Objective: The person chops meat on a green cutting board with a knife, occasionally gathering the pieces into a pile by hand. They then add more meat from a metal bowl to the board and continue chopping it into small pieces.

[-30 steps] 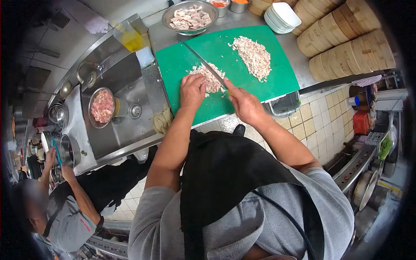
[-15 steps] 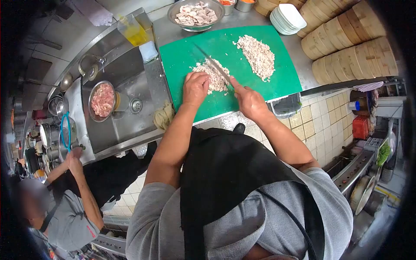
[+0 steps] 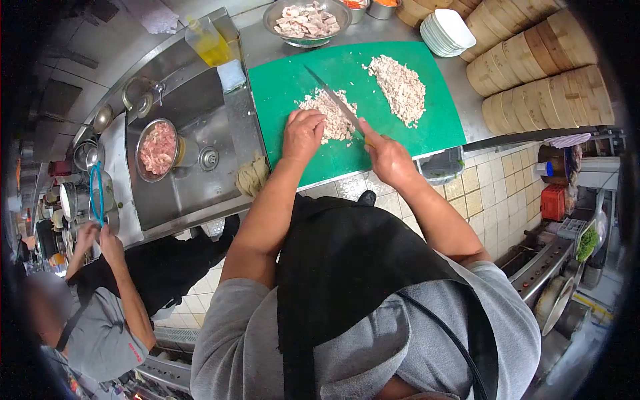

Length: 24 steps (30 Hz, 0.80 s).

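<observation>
My right hand [image 3: 389,160] grips a knife [image 3: 340,105] by its handle. The long blade slants up and left across a pile of chopped pale meat [image 3: 331,107] on the green cutting board [image 3: 277,81]. At the near left edge of that pile rests my left hand [image 3: 304,136], its fingers curled and pressed together against the meat, just left of the blade. A second, larger heap of chopped meat [image 3: 400,92] lies farther right on the board.
Beyond the board stands a steel bowl of meat pieces [image 3: 307,41], with stacked white dishes [image 3: 445,32] and bamboo steamers [image 3: 553,100] to the right. A meat bowl [image 3: 158,151] sits in the sink [image 3: 200,120]. At left, a co-worker [image 3: 110,320] holds a blue loop [image 3: 98,193].
The view has shifted slightly. My hands stay almost in place, with the knife still across the pile. The co-worker's hands have drawn apart a little, and the blue loop looks narrower.
</observation>
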Each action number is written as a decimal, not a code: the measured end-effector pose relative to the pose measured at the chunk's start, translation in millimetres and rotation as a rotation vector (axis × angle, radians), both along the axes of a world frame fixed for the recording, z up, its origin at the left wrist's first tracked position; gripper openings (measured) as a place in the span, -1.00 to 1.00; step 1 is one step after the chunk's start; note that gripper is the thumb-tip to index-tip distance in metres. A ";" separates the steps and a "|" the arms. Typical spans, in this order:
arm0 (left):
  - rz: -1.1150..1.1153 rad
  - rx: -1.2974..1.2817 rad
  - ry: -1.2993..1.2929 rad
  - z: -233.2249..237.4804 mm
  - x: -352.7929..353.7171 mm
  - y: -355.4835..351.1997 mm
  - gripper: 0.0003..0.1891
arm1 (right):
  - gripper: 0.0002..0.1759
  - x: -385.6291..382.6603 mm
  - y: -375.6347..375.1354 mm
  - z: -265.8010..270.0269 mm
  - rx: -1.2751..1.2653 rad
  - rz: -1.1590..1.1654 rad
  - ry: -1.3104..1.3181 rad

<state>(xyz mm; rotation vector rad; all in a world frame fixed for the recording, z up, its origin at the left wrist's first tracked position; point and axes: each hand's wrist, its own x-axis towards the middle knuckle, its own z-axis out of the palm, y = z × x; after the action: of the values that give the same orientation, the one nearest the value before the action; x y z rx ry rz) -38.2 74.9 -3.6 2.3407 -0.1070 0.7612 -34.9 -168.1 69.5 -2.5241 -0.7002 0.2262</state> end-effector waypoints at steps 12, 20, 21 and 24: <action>-0.017 -0.040 0.045 0.0 -2.9 1.4 -0.83 | -0.25 3.2 -2.2 1.9 -0.066 -0.011 0.018; 0.069 -0.016 -0.004 12.9 -19.2 6.3 -0.78 | -0.24 12.0 -14.3 -14.0 -0.098 -0.069 0.020; 0.087 -0.034 0.019 11.1 -19.3 7.9 -0.75 | -0.25 15.4 -13.5 -10.2 -0.073 -0.052 0.014; 0.054 -0.026 0.056 3.6 -20.8 11.7 -0.77 | -0.25 7.6 -5.8 1.5 -0.014 -0.034 -0.009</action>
<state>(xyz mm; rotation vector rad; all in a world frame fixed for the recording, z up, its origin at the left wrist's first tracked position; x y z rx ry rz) -59.0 86.7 0.0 2.3459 -0.0097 0.7185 -27.3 -173.9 71.0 -2.5495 -0.6609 0.2087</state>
